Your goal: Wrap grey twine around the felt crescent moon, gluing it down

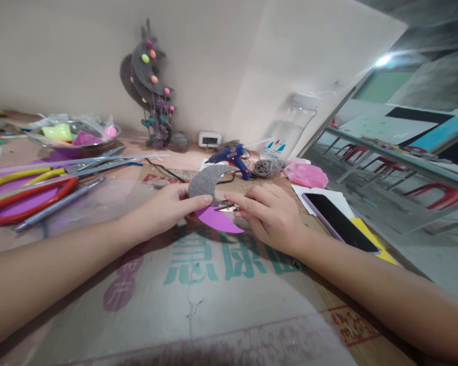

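My left hand [181, 200] is closed on a crescent [205, 184] wrapped in grey yarn, thumb on its face. The lower end of the crescent is bare purple foam or card [222, 222]. My right hand [269, 213] pinches small pointed metal thread snips [227, 207], their blades lying against the crescent where grey meets purple. A blue glue gun [232, 156] stands just behind the hands, a small red light showing on it. Beside it lies a loose coil of grey yarn [269, 166].
At left lie red-handled scissors [66, 189], yellow-handled scissors [41, 174], a pen [61, 204] and a metal bowl [95, 147]. Behind are a crescent hanging [147, 76], a digital clock [209, 139] and a water bottle [290, 124]. A phone [339, 221] lies right, near pink plastic [307, 174].
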{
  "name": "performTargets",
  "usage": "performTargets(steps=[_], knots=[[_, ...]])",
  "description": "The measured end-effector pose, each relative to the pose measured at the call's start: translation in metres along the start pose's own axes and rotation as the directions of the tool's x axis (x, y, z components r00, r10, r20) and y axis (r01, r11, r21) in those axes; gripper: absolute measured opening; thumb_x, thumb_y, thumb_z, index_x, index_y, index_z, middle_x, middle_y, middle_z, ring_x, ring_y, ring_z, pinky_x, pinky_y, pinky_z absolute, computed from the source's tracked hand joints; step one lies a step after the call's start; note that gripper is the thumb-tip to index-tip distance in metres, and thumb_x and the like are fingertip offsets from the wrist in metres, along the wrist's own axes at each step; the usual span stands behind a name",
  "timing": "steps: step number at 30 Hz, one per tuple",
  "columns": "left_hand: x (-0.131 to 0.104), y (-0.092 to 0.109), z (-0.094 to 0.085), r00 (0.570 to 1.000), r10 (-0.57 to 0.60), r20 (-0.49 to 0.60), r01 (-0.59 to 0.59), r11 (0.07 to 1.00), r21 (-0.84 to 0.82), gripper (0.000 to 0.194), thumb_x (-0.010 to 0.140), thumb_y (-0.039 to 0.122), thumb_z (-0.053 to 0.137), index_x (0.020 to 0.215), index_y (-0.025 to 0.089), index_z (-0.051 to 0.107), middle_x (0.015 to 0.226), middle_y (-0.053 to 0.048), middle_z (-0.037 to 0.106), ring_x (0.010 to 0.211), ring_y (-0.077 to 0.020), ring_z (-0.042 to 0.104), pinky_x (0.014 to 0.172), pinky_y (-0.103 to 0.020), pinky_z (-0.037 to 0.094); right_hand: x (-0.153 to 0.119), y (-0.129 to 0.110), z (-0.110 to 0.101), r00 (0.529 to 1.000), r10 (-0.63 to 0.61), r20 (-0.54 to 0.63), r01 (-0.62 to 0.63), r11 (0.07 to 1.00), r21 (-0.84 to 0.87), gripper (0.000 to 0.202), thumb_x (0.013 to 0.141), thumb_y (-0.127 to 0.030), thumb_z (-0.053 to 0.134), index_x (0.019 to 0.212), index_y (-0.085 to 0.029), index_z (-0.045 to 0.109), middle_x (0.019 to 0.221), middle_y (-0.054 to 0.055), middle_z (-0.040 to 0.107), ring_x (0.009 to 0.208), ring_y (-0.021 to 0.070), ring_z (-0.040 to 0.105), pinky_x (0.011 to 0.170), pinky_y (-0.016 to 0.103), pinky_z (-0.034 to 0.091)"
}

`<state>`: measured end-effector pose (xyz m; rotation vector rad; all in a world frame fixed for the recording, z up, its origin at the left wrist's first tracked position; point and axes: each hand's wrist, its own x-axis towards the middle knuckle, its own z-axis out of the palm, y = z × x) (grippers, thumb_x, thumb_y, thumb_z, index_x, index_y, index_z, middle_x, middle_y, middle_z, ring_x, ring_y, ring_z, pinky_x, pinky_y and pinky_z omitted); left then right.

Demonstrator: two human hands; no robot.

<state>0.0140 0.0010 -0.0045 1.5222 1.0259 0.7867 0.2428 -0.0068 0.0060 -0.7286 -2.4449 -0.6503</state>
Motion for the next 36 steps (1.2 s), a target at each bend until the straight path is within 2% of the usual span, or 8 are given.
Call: performTargets(steps=[9, 17, 24, 30, 36], knots=[[-0.0015, 0.0028, -0.0007, 0.998, 0.049, 0.038, -0.052, 0.996, 0.073, 0.026, 0.078, 0.040, 0.057, 0.065, 0.017, 0.055, 0.061, 0.002, 0.053, 0.057, -0.0123, 0.048, 0.056, -0.025, 0.039, 0.0004, -0.0022, 0.0004, 1.000, -0.001, 0.022, 0.002, 1.000, -0.004, 0.029, 0.091, -0.030, 0.050, 0.115, -0.021, 0.063, 0.073, 0.003, 0.060, 0.069, 0.0150, 0.048, 0.063, 0.029, 0.033], [-0.0012, 0.0025, -0.0009, 0.996, 0.062, 0.059, -0.067, 0.993, 0.095, 0.028, 0.078, 0.042, 0.056, 0.067, 0.017, 0.058, 0.063, 0.001, 0.055, 0.059, -0.0128, 0.048, 0.056, -0.026, 0.038, -0.0005, -0.0012, 0.0008, 1.000, -0.015, 0.005, 0.015, 1.000, 0.018, 0.026, 0.091, -0.027, 0.049, 0.111, -0.021, 0.065, 0.070, 0.002, 0.059, 0.068, 0.0143, 0.049, 0.062, 0.028, 0.033], [-0.0007, 0.0010, -0.0012, 0.998, 0.048, 0.044, -0.051, 0.997, 0.054, 0.029, 0.079, 0.043, 0.056, 0.067, 0.016, 0.054, 0.061, 0.003, 0.050, 0.057, -0.0115, 0.046, 0.056, -0.025, 0.037, -0.0004, -0.0001, 0.0018, 0.996, 0.083, -0.032, -0.078, 0.990, 0.113, 0.028, 0.092, -0.025, 0.046, 0.114, -0.016, 0.062, 0.074, 0.004, 0.057, 0.070, 0.0145, 0.051, 0.063, 0.027, 0.038], [-0.0001, 0.0018, 0.0002, 0.997, 0.058, 0.059, -0.061, 0.997, 0.050, 0.030, 0.081, 0.042, 0.055, 0.064, 0.016, 0.052, 0.060, 0.003, 0.048, 0.057, -0.0109, 0.045, 0.055, -0.024, 0.037, 0.0001, 0.0013, 0.0046, 0.998, 0.040, -0.038, -0.037, 0.996, 0.079, 0.025, 0.090, -0.022, 0.049, 0.109, -0.018, 0.065, 0.070, 0.002, 0.056, 0.067, 0.0140, 0.048, 0.061, 0.027, 0.036], [-0.0069, 0.0040, 0.0010, 0.994, 0.082, 0.076, -0.086, 0.995, 0.055, 0.033, 0.084, 0.043, 0.051, 0.066, 0.016, 0.053, 0.063, 0.004, 0.049, 0.059, -0.0094, 0.043, 0.057, -0.021, 0.035, 0.0006, -0.0027, -0.0013, 0.997, 0.057, 0.042, -0.060, 0.996, 0.062, 0.028, 0.091, -0.022, 0.049, 0.114, -0.018, 0.063, 0.075, 0.004, 0.059, 0.072, 0.0153, 0.050, 0.065, 0.029, 0.038]])
